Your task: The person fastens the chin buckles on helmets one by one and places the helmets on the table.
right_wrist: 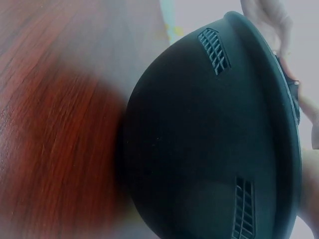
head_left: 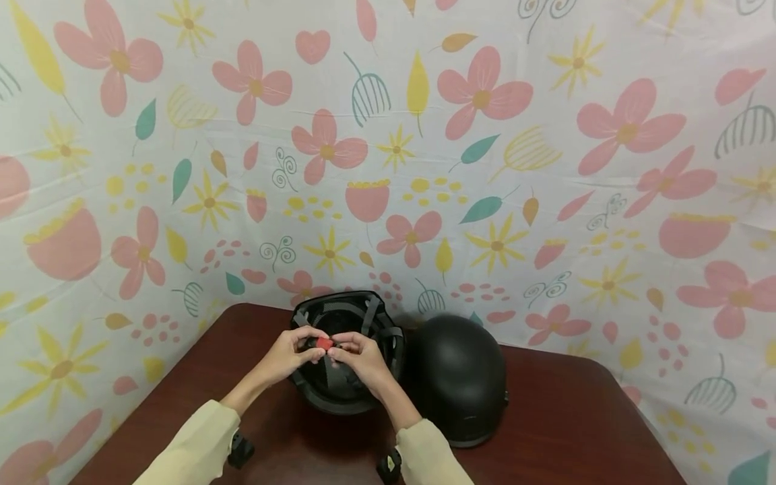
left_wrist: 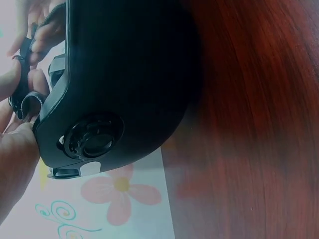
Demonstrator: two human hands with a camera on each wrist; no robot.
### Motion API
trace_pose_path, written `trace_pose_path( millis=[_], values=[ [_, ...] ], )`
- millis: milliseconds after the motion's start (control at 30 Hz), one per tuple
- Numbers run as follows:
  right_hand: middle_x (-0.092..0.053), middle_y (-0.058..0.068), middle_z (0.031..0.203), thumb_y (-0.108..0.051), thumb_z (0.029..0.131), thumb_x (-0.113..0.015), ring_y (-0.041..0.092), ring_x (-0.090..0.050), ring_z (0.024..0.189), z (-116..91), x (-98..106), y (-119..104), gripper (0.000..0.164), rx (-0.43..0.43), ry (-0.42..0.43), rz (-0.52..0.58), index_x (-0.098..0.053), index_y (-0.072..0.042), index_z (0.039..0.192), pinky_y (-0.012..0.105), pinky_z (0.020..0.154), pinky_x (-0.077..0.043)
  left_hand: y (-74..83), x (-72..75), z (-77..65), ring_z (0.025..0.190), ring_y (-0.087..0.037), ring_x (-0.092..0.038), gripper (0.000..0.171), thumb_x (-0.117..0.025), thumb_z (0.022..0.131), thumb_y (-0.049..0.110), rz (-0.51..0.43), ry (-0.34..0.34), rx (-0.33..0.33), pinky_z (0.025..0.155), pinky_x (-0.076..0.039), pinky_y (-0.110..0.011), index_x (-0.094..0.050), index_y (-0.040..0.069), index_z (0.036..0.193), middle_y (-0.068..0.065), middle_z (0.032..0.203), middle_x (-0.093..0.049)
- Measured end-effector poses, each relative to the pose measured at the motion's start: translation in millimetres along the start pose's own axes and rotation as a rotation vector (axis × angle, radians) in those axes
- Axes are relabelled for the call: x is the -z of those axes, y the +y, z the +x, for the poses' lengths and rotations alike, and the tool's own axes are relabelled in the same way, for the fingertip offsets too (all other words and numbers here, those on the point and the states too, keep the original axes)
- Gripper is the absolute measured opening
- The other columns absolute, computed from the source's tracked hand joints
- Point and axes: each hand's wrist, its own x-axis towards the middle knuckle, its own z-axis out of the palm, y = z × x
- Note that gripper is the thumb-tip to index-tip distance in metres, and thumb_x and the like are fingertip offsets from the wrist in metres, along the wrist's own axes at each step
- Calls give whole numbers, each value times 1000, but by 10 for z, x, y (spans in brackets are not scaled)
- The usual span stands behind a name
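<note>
An upturned black helmet (head_left: 339,406) rests on the table, its padded inside and grey straps facing up. Over its opening, my left hand (head_left: 285,357) and right hand (head_left: 366,362) meet at a strap buckle (head_left: 325,343) with a red middle. Thumb and fingers of each hand pinch one end of it. The left wrist view shows the black buckle (left_wrist: 22,74) with strap webbing looping from it, beside the helmet's shell (left_wrist: 129,69) and round knob (left_wrist: 94,137). In the right wrist view the vented shell (right_wrist: 199,129) hides most of the hands.
A second black helmet (head_left: 457,377) sits dome up just right of the first. Both stand on a dark red-brown wooden table (head_left: 564,417). Behind the table hangs a flower-patterned cloth (head_left: 400,168). Dark devices are strapped at both wrists, near the cream sleeves (head_left: 197,441).
</note>
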Motion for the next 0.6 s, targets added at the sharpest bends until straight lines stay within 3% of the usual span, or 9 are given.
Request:
trace_pose_path(
  millis=[100, 333, 400, 600],
  values=[
    [-68, 16, 113, -21, 93, -67, 12, -69, 91, -14, 12, -33, 41, 13, 15, -42, -59, -3, 129, 31, 88, -55, -4, 4, 4, 74, -6, -65, 32, -66, 93, 16, -6, 17, -16, 68, -55, -27, -62, -6, 117, -7, 92, -67],
    [-63, 19, 124, -17, 90, -71, 13, -63, 97, -59, 56, -56, 47, -6, 39, -108, -57, -4, 133, 30, 85, -53, 67, 27, -32, 85, -1, -66, 45, -67, 92, 10, -17, 61, 178, 70, -52, -25, -54, -10, 129, -28, 114, -64],
    [-63, 19, 126, -17, 90, -71, 16, -62, 100, -85, 65, -67, 46, -10, 44, -134, -58, -5, 132, 32, 85, -53, 73, 23, -36, 86, -1, -65, 43, -67, 91, 8, 1, 73, 183, 71, -52, -24, -55, -10, 128, -29, 117, -62],
    [-63, 23, 124, -15, 92, -67, 28, -61, 104, -244, 51, -252, 37, -6, 57, -214, -61, -1, 126, 36, 83, -53, 108, -5, -20, 67, -8, -51, 34, -71, 88, 9, 150, 131, 162, 62, -42, -24, -64, -1, 121, -22, 114, -64]
  ],
)
